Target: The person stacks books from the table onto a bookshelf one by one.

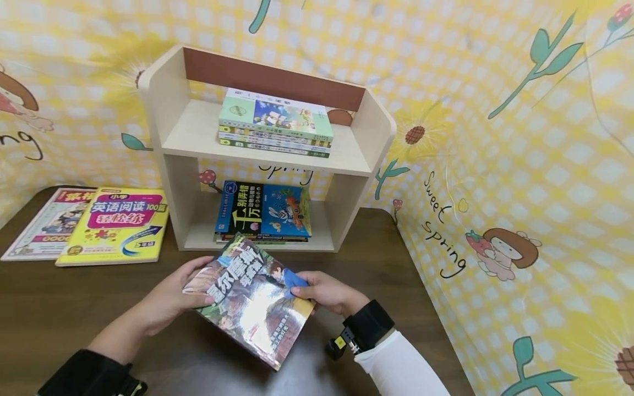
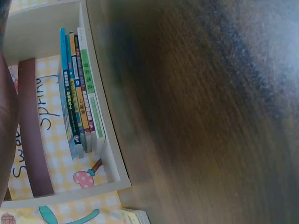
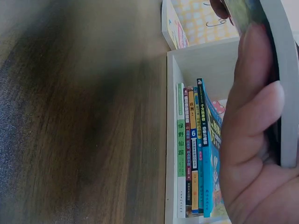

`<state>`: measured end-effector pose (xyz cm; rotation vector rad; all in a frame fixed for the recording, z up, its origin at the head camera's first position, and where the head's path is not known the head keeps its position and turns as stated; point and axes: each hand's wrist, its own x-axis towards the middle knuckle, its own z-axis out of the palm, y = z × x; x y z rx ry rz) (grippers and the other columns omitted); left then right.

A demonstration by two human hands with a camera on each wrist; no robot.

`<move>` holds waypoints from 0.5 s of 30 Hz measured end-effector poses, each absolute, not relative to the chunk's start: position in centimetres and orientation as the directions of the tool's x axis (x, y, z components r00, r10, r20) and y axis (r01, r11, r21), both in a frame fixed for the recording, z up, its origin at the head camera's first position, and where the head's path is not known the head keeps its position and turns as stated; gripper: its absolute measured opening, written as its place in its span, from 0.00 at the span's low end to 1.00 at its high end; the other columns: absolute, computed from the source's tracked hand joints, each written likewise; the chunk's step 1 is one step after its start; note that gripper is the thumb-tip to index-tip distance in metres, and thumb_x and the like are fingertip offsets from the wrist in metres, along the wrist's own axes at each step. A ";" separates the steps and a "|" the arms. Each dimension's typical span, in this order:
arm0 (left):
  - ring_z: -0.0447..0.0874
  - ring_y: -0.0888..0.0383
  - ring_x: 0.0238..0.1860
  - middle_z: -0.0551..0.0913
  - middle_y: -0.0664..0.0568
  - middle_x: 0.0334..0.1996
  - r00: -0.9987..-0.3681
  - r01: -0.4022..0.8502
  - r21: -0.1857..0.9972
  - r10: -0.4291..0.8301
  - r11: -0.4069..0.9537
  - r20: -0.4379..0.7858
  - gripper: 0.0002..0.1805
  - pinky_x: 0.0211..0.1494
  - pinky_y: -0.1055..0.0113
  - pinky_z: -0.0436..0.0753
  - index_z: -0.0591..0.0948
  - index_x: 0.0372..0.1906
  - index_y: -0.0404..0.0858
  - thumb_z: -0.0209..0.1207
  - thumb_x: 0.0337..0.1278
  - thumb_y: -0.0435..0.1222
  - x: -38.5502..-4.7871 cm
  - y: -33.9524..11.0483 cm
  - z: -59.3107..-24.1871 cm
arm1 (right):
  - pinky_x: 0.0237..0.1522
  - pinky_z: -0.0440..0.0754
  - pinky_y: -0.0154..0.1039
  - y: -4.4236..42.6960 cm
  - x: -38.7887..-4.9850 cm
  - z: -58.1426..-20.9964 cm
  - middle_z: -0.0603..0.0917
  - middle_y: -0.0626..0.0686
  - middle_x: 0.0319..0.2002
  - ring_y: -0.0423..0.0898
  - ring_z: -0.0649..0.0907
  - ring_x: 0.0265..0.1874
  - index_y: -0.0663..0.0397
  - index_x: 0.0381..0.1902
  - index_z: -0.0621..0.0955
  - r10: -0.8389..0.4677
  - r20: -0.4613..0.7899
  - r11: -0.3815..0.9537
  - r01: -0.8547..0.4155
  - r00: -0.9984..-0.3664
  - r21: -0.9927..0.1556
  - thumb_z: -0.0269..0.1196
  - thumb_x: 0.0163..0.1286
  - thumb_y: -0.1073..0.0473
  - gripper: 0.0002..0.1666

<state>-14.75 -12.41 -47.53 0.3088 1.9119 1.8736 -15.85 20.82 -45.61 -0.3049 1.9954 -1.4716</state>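
Observation:
A glossy illustrated book [image 1: 252, 302] is held tilted above the table, in front of the shelf, its cover facing up. My left hand [image 1: 170, 294] grips its left edge, thumb on the cover. On the opposite edge my right hand [image 1: 329, 291] pinches it, thumb on top; the right wrist view shows those fingers [image 3: 257, 116] curled under the book. Behind it, the two-tier shelf [image 1: 175, 203] carries a stack of books [image 1: 277, 121] on top and another stack [image 1: 264, 209] below. Only a dark sliver of the left hand [image 2: 7, 121] shows in the left wrist view.
Left of the shelf, a yellow workbook [image 1: 116, 225] partly overlaps a white and pink book [image 1: 47, 231] on the dark wooden table [image 1: 44, 308]. A yellow checked cloth [image 1: 495, 137] hangs behind and along the right side.

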 end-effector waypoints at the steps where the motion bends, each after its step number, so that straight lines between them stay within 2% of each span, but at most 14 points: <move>1: 0.77 0.54 0.51 0.57 0.27 0.67 -0.874 -0.143 0.988 0.462 0.056 -0.153 0.51 0.50 0.66 0.81 0.42 0.76 0.36 0.64 0.57 0.31 -14.6 -12.5 -47.6 | 0.17 0.72 0.30 20.8 -15.9 -45.7 0.79 0.48 0.25 0.39 0.78 0.19 0.67 0.53 0.74 -0.524 -0.347 0.339 0.184 -0.778 -0.923 0.54 0.75 0.59 0.17; 7: 0.77 0.64 0.53 0.49 0.27 0.72 -0.829 -0.125 0.991 0.545 0.038 -0.125 0.58 0.53 0.73 0.77 0.37 0.77 0.40 0.67 0.53 0.29 -14.3 -12.7 -47.5 | 0.16 0.69 0.30 21.0 -16.2 -46.2 0.82 0.46 0.25 0.38 0.78 0.18 0.67 0.56 0.76 -0.446 -0.362 0.285 0.254 -0.818 -0.924 0.56 0.73 0.60 0.18; 13: 0.72 0.53 0.58 0.47 0.28 0.72 -0.852 -0.053 0.996 0.517 0.071 -0.082 0.62 0.52 0.75 0.76 0.36 0.77 0.42 0.70 0.48 0.30 -14.0 -12.2 -46.9 | 0.16 0.67 0.31 21.0 -16.5 -46.3 0.83 0.46 0.26 0.37 0.78 0.18 0.60 0.60 0.77 -0.355 -0.376 0.251 0.301 -0.856 -0.920 0.59 0.71 0.57 0.22; 15: 0.71 0.56 0.59 0.48 0.29 0.72 -0.861 -0.033 0.997 0.504 0.077 -0.067 0.61 0.52 0.76 0.76 0.37 0.77 0.43 0.70 0.49 0.31 -13.9 -12.1 -46.7 | 0.17 0.67 0.31 20.9 -16.7 -46.3 0.83 0.46 0.27 0.37 0.78 0.18 0.58 0.61 0.77 -0.306 -0.370 0.228 0.310 -0.877 -0.923 0.61 0.70 0.56 0.23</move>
